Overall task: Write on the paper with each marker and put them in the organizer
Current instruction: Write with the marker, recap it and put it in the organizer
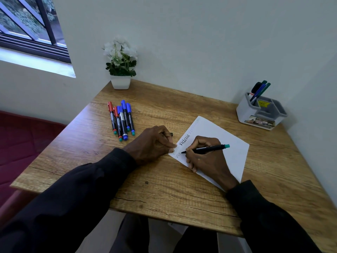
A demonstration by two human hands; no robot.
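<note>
Head view, reading left to right.

1. Five loose markers with red and blue caps lie side by side on the worktop, beyond and to the left of the left grip. Their barrel print is too small to read with certainty.
2. The left grip is curled around a small black item, judged to be the cap. Its fingertips press the near left edge of the paper.
3. The paper carries "Victoria" in bold black just ahead of the right grip, with fainter repeats of the word beyond it. A thin "Vict" stands at the pen tip.
4. The right grip is clamped on the black marker, tip on the sheet, teal end pointing right.
5. The organizer stands well to the right of and beyond the right grip, with several markers already upright in its rear compartment. It bears a yellow sticker, unreadable, and a front label showing "OP".

Recommendation: finish the word with light, even pressure. Hold the sheet pinned at its edge, and lift the heel of the hand clear of wet ink. Recap fully before reaching across to the organizer.
</note>
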